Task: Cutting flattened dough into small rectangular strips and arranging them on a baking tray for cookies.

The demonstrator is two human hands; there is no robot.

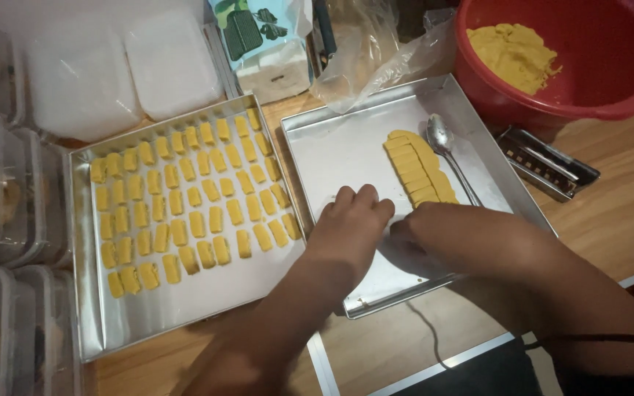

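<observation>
Wooden table (625, 213): I see two metal trays side by side on it.
Left hand (350, 220): fingers curled together, pressed on the right tray (332, 154) floor near its front edge.
Right hand (423, 231): closed low; what it pinches I cannot tell.
Dough strip (416, 167): scored, long axis front-to-back, beside a spoon (445, 147).
Left tray (86, 293): rows mostly filled; front edge bare.
Red bowl (610, 73): dough left, far right corner.

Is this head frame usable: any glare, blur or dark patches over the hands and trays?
Head view: mild glare on the right tray; left hand and right hand look dim and slightly soft, their fingertips hard to separate; dough pieces on the left tray are sharp; bottom edge falls into shadow.
</observation>
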